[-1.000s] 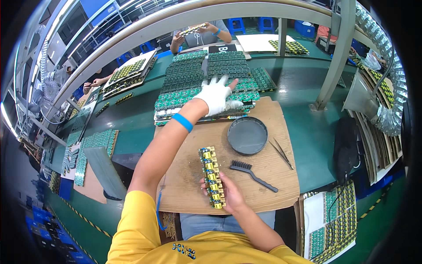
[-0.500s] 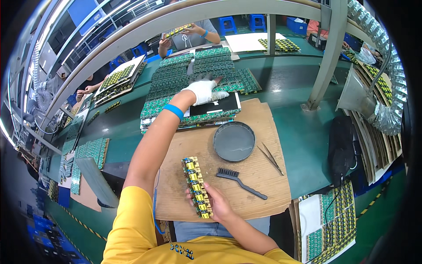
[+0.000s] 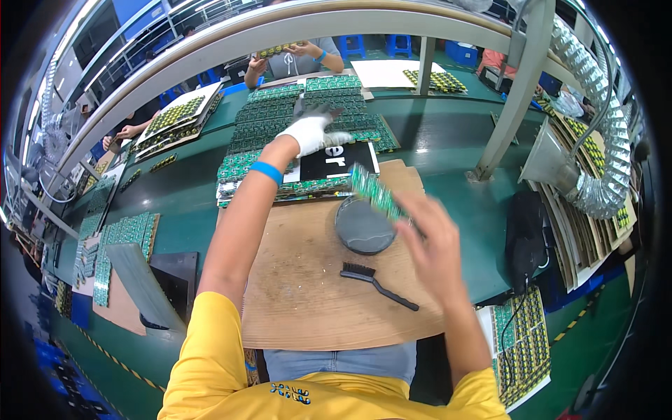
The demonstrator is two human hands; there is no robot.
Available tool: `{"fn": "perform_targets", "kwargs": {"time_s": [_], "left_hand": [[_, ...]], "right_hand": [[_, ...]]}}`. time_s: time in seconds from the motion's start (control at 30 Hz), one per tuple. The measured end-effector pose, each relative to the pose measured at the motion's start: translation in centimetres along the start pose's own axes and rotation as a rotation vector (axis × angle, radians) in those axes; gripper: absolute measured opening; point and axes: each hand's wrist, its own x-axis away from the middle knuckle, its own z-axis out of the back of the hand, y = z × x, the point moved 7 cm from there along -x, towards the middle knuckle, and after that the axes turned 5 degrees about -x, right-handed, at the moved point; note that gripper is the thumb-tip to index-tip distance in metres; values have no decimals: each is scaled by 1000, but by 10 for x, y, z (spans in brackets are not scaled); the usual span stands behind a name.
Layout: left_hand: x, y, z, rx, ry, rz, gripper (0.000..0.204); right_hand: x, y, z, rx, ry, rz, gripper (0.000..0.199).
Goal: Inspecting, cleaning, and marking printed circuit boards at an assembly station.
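Left hand (image 3: 308, 131): gloved, stretched forward, laid flat with fingers spread on the stacked green boards (image 3: 294, 150) beside the black tray (image 3: 339, 161).
Right hand (image 3: 434, 241): bare, blurred, closed on a green board strip (image 3: 374, 192) held tilted above the round dark dish (image 3: 364, 225).
Brush (image 3: 378, 280): lying on the brown surface (image 3: 308, 294).
Advice: the strip is best gripped by its edges and kept level.
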Motion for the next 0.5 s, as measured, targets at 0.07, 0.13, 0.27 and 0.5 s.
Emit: {"fn": "perform_targets", "kwargs": {"time_s": [0.07,0.13,0.27,0.5], "left_hand": [[28,-8,25,257,100,78,81],[56,-12,43,389,154,109,79],[113,-45,33,41,96,242,65],[148,-71,9,-238,94,239,60]], "right_hand": [[-40,23,-5,153,-25,139,34],[-67,50,-26,237,-120,213,33],[-94,97,-90,289,-242,292,31],[-129,121,-95,161,-91,276,32]]}}
